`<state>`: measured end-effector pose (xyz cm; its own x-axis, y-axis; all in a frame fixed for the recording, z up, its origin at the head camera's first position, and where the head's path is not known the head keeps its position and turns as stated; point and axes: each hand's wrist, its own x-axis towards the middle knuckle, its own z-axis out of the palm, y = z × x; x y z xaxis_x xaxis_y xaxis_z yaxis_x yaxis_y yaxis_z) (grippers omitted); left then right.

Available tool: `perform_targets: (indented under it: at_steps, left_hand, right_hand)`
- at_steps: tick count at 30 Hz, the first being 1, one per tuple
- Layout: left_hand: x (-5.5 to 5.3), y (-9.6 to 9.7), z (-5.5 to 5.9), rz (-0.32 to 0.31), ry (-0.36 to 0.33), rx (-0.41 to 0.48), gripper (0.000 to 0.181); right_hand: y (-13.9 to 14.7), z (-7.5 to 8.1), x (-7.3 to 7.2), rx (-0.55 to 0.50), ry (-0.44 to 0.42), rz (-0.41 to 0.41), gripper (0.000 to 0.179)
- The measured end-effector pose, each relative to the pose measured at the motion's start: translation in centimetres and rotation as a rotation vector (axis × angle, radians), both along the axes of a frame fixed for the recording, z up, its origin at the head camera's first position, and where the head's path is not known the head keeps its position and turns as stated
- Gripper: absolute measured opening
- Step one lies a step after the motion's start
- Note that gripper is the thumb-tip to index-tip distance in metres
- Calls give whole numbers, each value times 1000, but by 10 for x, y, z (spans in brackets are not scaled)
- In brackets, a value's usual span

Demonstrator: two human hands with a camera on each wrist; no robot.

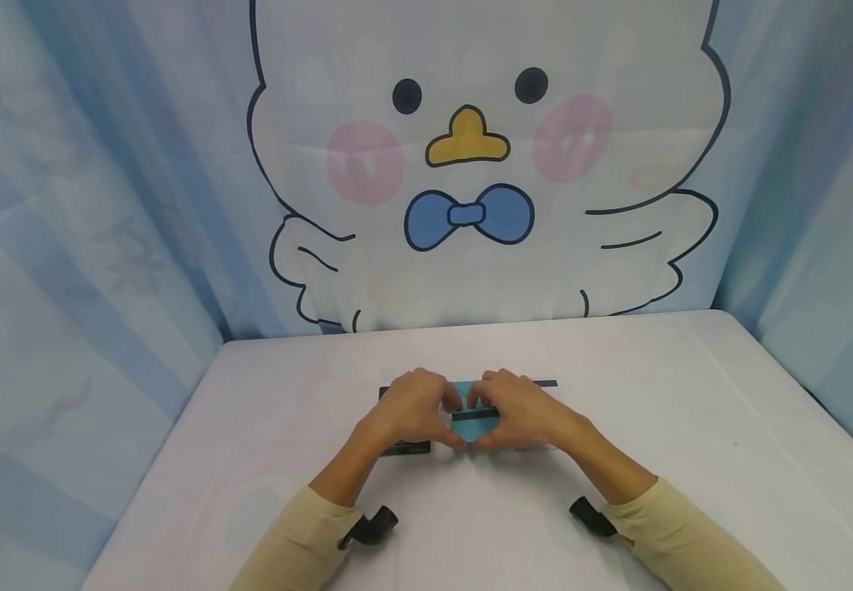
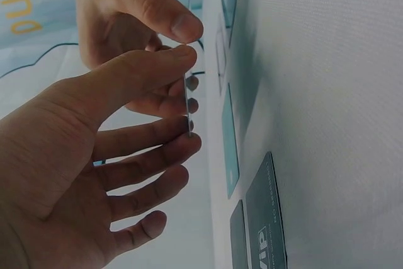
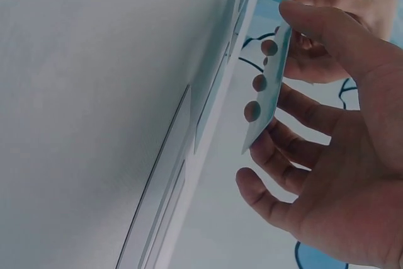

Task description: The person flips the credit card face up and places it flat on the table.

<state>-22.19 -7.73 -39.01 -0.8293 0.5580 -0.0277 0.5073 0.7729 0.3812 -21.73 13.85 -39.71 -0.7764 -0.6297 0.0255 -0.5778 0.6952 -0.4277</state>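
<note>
"So, what've you got going on there?"

"Honestly, just one light-blue card [image 1: 475, 428] with a dark stripe across it. My left hand [image 1: 417, 408] and right hand [image 1: 520, 410] are both pinching it between thumb and fingertips, one at each side, with my thumbs almost meeting in the middle."

"Is it lying on the table [image 1: 692, 460] or what?"

"Nope, I'm holding it up, clear of the surface. My left wrist cam sees it pretty much edge-on."

"Anything else lying around?"

"Yep, more cards under and around it. There's a teal card [image 2: 231, 146], then a dark VIP card [image 2: 264, 209] with smaller print I can't make out, and a second dark card [image 2: 238, 237] just beside that. Behind everything hangs a cartoon-bird curtain [image 1: 466, 283], bow tie and all."
</note>
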Motion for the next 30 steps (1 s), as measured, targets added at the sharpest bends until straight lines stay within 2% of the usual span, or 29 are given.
perform_targets:
  at_steps: [6,10,14,22,30]
  left_hand:
    - [0,0,0,7,-1,17,44]
    - [-1,-3,1,11,-33,53,47]
    - [-5,-10,2,-10,-73,118,48]
    - [-11,-26,4,-41,-148,217,49]
    - [-19,-33,1,-98,-186,256,49]
  right_hand:
    - [-1,-2,0,-36,17,8,43]
    - [0,-2,-1,-52,20,-9,44]
    - [0,0,-3,-63,13,-19,44]
    - [2,-1,-5,-119,-35,-14,43]
    - [3,2,-7,-187,-122,17,42]
